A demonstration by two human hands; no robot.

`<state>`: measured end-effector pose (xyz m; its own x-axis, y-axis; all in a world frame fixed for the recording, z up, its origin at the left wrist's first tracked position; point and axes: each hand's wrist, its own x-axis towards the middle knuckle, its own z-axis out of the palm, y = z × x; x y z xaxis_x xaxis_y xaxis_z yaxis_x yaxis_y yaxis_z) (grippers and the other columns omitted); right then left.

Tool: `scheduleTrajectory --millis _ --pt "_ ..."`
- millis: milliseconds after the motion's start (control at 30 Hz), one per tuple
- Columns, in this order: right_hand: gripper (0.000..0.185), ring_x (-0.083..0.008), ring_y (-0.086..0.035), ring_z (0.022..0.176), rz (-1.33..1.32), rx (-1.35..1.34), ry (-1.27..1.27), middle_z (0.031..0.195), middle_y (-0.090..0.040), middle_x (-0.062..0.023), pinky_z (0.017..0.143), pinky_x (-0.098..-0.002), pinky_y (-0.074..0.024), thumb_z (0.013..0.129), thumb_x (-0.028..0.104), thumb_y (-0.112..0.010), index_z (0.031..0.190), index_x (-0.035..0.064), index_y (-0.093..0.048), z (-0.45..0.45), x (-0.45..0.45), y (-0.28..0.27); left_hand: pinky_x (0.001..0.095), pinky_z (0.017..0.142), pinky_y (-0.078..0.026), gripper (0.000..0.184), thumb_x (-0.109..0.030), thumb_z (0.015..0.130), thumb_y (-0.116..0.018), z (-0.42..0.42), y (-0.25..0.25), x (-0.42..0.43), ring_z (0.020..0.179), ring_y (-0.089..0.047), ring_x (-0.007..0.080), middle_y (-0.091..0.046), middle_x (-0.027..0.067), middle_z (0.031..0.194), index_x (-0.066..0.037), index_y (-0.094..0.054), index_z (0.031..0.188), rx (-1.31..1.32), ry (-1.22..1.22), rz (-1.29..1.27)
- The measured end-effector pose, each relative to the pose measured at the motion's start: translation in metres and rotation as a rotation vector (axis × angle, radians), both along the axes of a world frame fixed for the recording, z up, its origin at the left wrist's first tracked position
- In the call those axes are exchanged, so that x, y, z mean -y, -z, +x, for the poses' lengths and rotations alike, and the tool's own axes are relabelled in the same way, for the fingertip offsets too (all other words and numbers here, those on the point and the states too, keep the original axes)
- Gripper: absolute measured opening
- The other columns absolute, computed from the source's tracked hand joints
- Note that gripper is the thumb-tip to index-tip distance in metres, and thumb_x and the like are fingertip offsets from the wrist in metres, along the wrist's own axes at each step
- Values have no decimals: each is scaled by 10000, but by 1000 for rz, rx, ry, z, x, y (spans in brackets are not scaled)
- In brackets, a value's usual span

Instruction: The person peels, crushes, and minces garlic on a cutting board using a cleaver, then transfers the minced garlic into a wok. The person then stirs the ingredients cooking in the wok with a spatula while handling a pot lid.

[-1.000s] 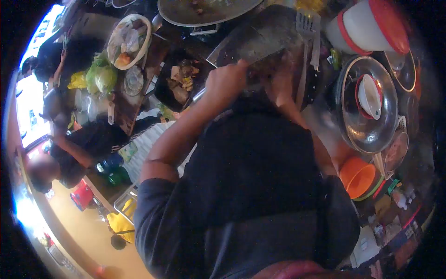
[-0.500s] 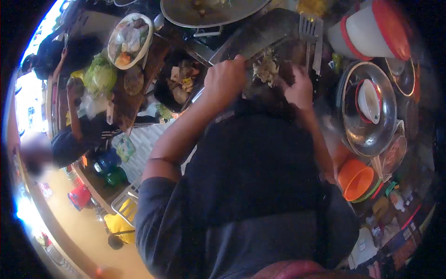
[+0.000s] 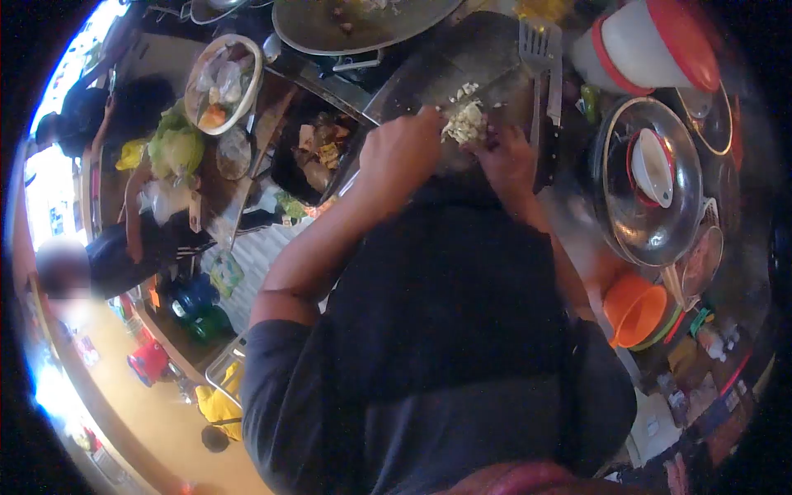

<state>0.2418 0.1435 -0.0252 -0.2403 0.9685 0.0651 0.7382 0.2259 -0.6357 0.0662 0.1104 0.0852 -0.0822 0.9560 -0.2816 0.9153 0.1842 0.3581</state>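
Observation:
A heap of finely chopped pale pieces (image 3: pixel 466 122), looking like garlic, lies on a dark board (image 3: pixel 412 87). My left hand (image 3: pixel 402 154) is closed in a fist at the heap's left side. What it grips is hidden; a thin silvery strip shows beside the wrist. On the heap's right edge, my right hand (image 3: pixel 506 165) touches the pieces with its fingers curled and apart. A slotted metal turner (image 3: pixel 535 51) and a knife (image 3: pixel 554 91) lie on the right part of the board.
A large wok (image 3: pixel 363 33) sits beyond the board. Left are a black tray of food (image 3: pixel 318 157), a bowl (image 3: pixel 216 120) and a lettuce (image 3: pixel 176 148). Right are a white-and-red container (image 3: pixel 627 49), a metal basin (image 3: pixel 615 206) and an orange bucket (image 3: pixel 634 309). Another person's arm (image 3: pixel 134 206) reaches in at left.
My right hand has moved left and in against the heap, its fingers less spread. The heap looks more gathered. My left hand stays beside it, slightly lower in the view.

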Motion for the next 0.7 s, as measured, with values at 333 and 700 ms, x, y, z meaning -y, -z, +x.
scheduleTrajectory --millis 333,700 --pt "455 -378 -593 964 10 -132 49 1088 -594 -176 797 -418 -487 718 282 -743 1097 69 -610 -6 -2 -4 543 616 -505 172 -177 889 -435 4 26 -4 716 -641 431 -642 236 763 -45 -520 959 -11 37 -4" --pt "258 -407 -578 903 78 -58 -101 1019 -596 -190 772 -454 -474 792 202 -650 989 38 -622 16 11 19 542 615 -505 174 -201 891 -434 11 42 14 710 -640 430 -638 241 754 -66 -513 966 -2 101 -12"
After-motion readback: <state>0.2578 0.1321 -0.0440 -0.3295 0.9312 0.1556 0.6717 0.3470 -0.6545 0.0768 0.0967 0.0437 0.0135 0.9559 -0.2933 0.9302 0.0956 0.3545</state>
